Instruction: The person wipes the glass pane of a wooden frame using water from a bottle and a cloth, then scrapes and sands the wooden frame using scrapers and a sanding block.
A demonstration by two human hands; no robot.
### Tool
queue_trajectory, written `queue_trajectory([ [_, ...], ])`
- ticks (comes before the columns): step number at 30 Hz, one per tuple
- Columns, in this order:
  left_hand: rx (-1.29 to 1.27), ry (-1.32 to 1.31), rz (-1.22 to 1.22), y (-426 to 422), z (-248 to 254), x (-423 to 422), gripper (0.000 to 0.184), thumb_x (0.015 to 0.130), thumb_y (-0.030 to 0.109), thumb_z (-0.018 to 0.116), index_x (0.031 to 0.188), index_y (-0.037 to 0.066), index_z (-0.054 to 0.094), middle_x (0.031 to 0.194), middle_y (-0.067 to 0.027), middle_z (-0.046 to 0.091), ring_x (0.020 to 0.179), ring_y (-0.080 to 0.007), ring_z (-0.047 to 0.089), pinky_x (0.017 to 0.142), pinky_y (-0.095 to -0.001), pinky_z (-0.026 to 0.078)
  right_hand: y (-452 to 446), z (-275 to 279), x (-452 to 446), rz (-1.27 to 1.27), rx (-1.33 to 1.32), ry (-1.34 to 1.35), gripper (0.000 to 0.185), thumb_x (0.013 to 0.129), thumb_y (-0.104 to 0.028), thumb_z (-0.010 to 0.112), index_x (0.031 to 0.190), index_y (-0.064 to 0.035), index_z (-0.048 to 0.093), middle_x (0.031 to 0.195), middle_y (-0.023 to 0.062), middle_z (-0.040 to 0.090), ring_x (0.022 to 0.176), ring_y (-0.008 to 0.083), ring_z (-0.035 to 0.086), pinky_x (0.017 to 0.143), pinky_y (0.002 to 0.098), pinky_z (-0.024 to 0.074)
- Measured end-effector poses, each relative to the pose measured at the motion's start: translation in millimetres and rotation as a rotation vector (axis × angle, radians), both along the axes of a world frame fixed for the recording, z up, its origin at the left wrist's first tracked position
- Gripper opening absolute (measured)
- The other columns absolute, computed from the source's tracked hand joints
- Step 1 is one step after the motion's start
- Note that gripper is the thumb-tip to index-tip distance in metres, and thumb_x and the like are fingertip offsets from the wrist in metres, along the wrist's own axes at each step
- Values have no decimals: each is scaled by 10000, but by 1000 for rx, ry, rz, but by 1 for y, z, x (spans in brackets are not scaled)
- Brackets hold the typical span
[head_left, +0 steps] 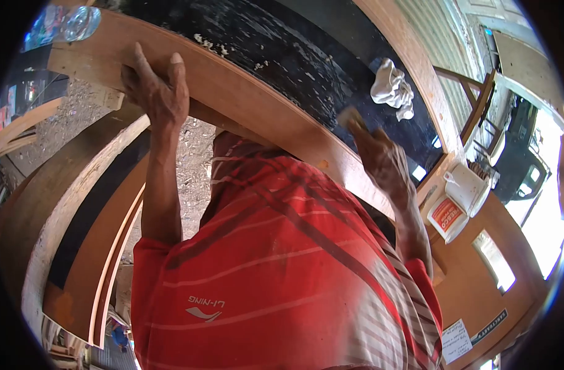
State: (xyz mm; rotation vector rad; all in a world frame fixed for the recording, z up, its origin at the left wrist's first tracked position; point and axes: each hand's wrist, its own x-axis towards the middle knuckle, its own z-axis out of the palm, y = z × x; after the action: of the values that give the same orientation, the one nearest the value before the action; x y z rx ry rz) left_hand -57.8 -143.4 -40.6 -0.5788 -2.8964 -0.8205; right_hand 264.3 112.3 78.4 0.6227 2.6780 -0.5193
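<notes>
My left hand (161, 89) rests on the near wooden edge (232, 83) of a large panel, its fingers spread apart and holding nothing. The panel's black surface (282, 61) carries whitish streaks and small pale crumbs. Over the right part of that surface, my right hand (381, 154) is closed on a small tan piece (351, 117), too smeared by motion to name. A crumpled white cloth (392, 89) lies on the black surface just beyond my right hand.
Clear plastic bottles (81, 23) stand at the panel's far left end. Beyond its right end are a white tub (467, 188) and a labelled container (447, 217). Curved wooden boards (91, 259) lean at the left. A brown board with a cut-out (461, 265) is at lower right.
</notes>
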Motion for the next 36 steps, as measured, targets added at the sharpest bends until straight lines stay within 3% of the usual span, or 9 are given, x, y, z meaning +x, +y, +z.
queue_trajectory([
  [3,-8,24,24,5,-5,3,889,996,630,571,1653,109,275,1595,-381,276,1500,-536,265,1184,-670,221,-4,-5,15,18,-18,-12,373,1001,-96,601,1367,-151,654,847,173,632,670,370,693,574,479,566],
  [9,17,-9,88,-7,-9,-10,1063,922,681,654,1647,16,248,1622,-319,312,1529,-481,260,1223,-599,259,-3,-3,-22,104,41,-46,414,993,-90,572,1399,-154,625,903,185,645,714,387,711,625,499,580],
  [13,94,-133,407,-9,-14,-49,1211,839,705,731,1646,-32,211,1671,-275,279,1566,-453,211,1249,-567,268,-1,-7,-25,150,55,27,429,977,-65,565,1394,-144,625,930,193,651,718,386,717,626,499,578],
  [22,36,-184,645,30,-11,-73,1063,911,636,639,1609,-58,237,1680,-226,242,1558,-409,181,1172,-759,219,3,-11,-3,192,69,93,422,960,-62,579,1377,-111,623,910,159,640,675,329,697,622,470,569],
  [28,21,-147,668,28,-14,-77,996,905,636,604,1550,-71,329,1640,-215,316,1535,-388,232,1158,-736,255,10,-21,-19,293,63,255,418,964,-98,591,1379,-146,616,901,161,642,693,333,704,625,479,560],
  [29,22,-146,670,29,-14,-81,1025,902,666,603,1557,-74,328,1639,-231,323,1537,-399,248,1171,-716,264,9,-11,-14,260,87,102,415,959,-85,595,1371,-128,612,906,172,649,694,343,703,624,472,561],
  [32,0,-165,665,30,-10,-78,1091,901,726,592,1562,-98,324,1629,-280,342,1536,-426,288,1196,-650,295,9,-15,-9,239,92,88,391,962,-83,593,1351,-118,616,908,180,652,687,362,699,616,479,558],
  [35,-36,-181,606,21,-22,-90,1127,922,740,537,1536,-176,300,1598,-348,356,1517,-454,322,1205,-514,346,4,-37,-42,325,71,316,364,975,-98,591,1338,-113,614,907,179,652,692,373,705,609,493,558],
  [36,-42,-217,598,15,-29,-100,1118,925,736,529,1538,-171,302,1603,-341,352,1519,-454,315,1204,-546,334,6,-38,-48,340,84,297,353,977,-102,592,1329,-116,621,906,178,652,697,372,708,608,496,560],
])
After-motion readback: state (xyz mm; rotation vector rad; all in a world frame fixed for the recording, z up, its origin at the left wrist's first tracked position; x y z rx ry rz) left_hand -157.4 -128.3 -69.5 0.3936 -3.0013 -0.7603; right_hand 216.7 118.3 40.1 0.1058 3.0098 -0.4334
